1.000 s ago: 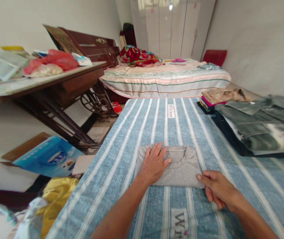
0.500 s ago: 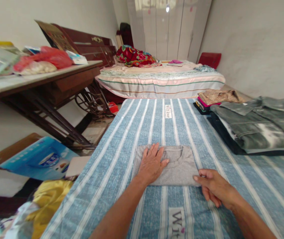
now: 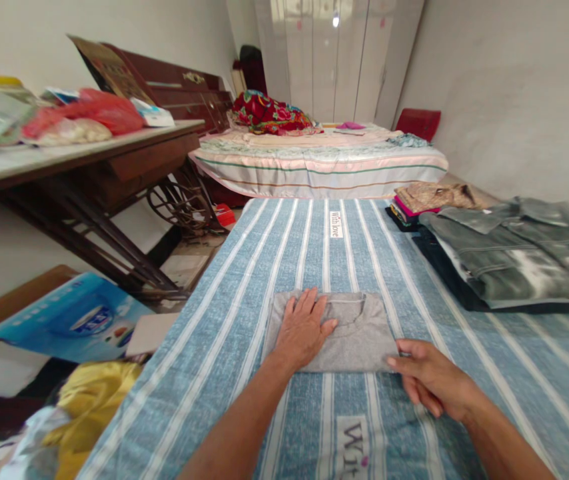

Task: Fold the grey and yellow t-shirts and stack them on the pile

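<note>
While our left hand (image 3: 302,333) lay flat, fingers loosely spread, on the left part of the folded grey shirt (image 3: 354,341), our right hand (image 3: 429,375) met its near right corner, thumb foremost; we could not tell whether it pinched. On the striped bedspread (image 3: 314,260), the shirt's long axis ran crosswise between our hands.
</note>
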### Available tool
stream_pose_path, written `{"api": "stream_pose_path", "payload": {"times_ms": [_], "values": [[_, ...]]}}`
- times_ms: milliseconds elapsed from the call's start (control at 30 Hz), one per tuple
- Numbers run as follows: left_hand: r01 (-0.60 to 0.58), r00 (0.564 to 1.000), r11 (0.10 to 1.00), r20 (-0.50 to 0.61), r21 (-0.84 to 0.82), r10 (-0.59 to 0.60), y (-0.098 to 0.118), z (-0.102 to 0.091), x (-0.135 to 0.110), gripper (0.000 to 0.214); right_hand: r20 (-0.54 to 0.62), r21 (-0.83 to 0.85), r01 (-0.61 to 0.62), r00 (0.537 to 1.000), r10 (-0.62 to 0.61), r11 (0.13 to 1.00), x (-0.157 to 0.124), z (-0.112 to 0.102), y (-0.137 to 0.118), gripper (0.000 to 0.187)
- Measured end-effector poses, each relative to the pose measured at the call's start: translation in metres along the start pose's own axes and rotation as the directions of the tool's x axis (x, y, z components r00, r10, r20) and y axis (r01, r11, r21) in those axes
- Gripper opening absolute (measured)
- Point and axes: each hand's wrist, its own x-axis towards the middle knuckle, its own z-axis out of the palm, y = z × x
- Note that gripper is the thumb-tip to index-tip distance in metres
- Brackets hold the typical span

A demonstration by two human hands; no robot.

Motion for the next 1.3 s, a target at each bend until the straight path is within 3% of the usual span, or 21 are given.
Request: {"api": "stream_pose_path", "payload": {"times_ms": [500,633,733,833,900,1067,1300], "values": [[0.002,1.0,1.0,0.0,-0.03,-0.002,-0.001,0.0,-0.001,0.05,-0.017,0.069,0.0,1.0,0.001,0.998,0.001,-0.002,0.005,0.04],[0.026,0.999,0.998,0.03,-0.05,-0.025,0.005,-0.015,0.002,0.047,-0.037,0.077,-0.003,0.999,0.006,0.997,0.003,0.0,0.005,0.044],[-0.081,0.996,0.992,0.032,-0.091,0.085,0.02,-0.034,0.021,0.036,-0.01,0.091,0.002,1.0,-0.001,0.996,0.004,0.002,0.004,0.044],[-0.29,0.943,0.939,0.112,-0.186,0.313,0.041,-0.044,0.055,0.026,-0.004,0.109,0.004,1.0,-0.004,0.994,0.004,0.004,0.002,0.04],[-0.359,0.891,0.908,0.21,-0.216,0.402,0.055,-0.043,0.08,0.026,-0.007,0.118,0.011,1.0,-0.01,0.993,0.005,0.004,0.001,0.039],[-0.346,0.818,0.913,0.406,-0.218,0.407,0.077,-0.035,0.122,0.029,0.002,0.14,0.024,1.0,-0.025,0.99,0.005,0.005,-0.002,0.043],[-0.276,0.751,0.888,0.494,-0.367,0.437,0.074,-0.022,0.147,0.024,0.016,0.145,-0.006,1.0,0.003,0.989,0.007,0.004,-0.003,0.039]]}}
